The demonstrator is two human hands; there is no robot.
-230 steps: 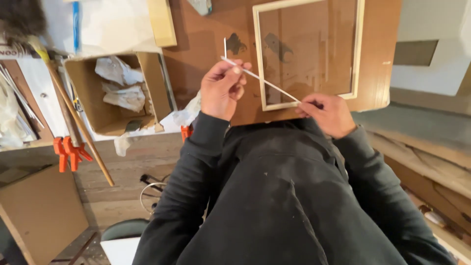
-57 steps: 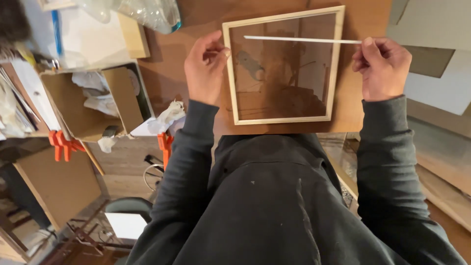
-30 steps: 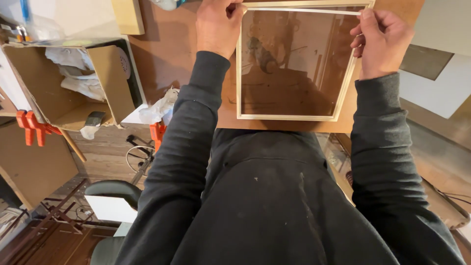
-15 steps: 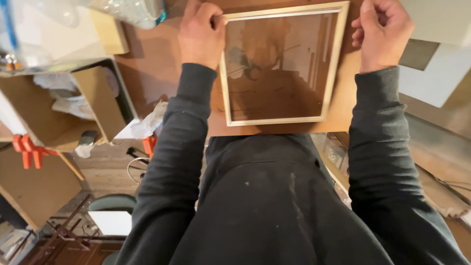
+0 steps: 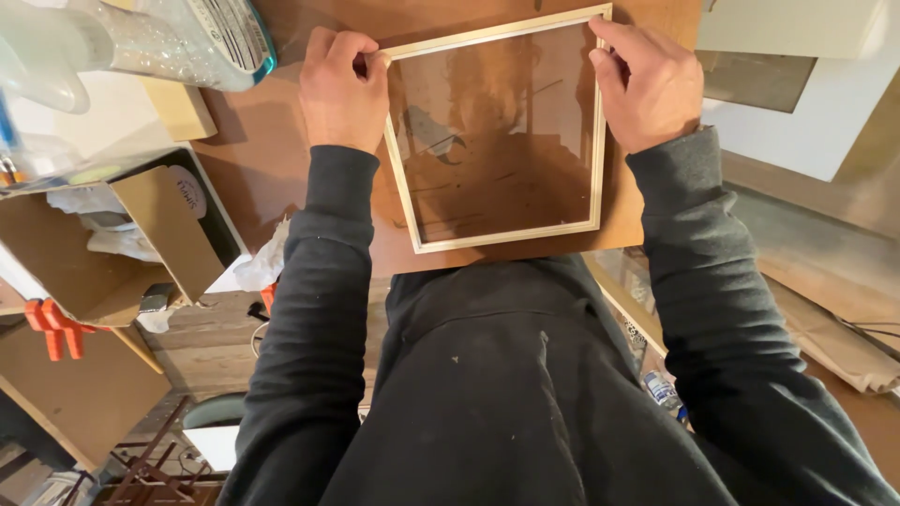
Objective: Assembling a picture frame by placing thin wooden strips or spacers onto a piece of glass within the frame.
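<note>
1. A brown tabletop [image 5: 272, 159] is seen from above, with the person's dark sweatshirt [image 5: 487, 394] filling the lower part of the view.
2. An open cardboard box [image 5: 141, 244] with crumpled paper inside is set well left of the frame.
3. A square pale wooden frame [image 5: 410, 201] with a clear pane is laid flat on the tabletop, directly above the sweatshirt.
4. A clear plastic container [image 5: 178, 37] is placed beyond the frame's upper left corner.
5. The frame's upper left corner is pinched by the left hand [image 5: 342, 89].
6. The frame's upper right corner is gripped by the right hand [image 5: 652, 84]; the hands are kept apart, one at each corner.
7. Orange clamps [image 5: 52, 328] are seen below the box, far left of the frame.
</note>
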